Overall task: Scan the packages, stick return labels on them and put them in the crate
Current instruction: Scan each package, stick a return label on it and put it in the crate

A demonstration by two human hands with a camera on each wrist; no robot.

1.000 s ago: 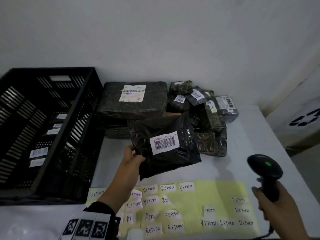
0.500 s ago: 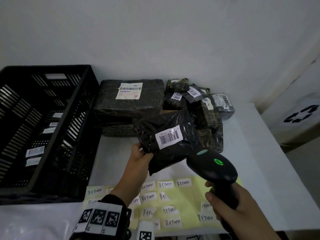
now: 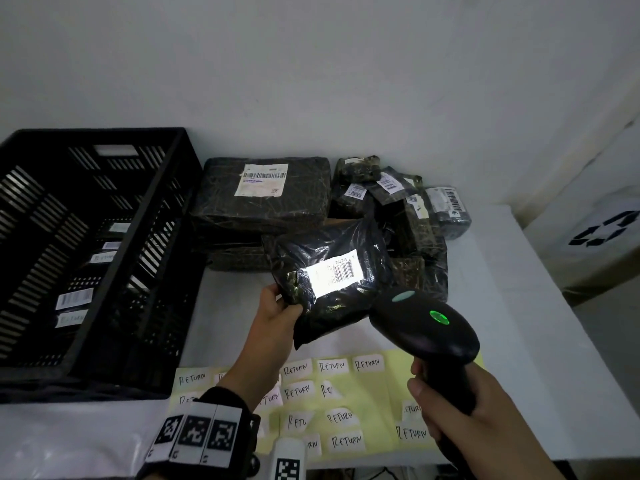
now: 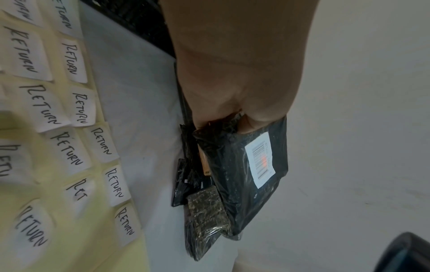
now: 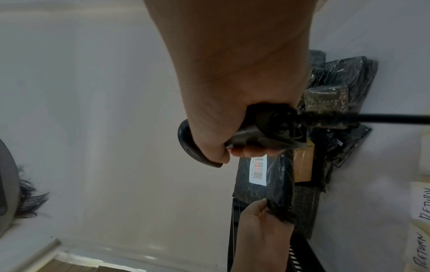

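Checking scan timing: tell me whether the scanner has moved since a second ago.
Yes. The scanner rose from the table's right edge leftward toward the held package.

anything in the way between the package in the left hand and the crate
Nothing visible blocks it. The left hand holds the package just right of the open-topped crate; only the crate's near side wall must be cleared.
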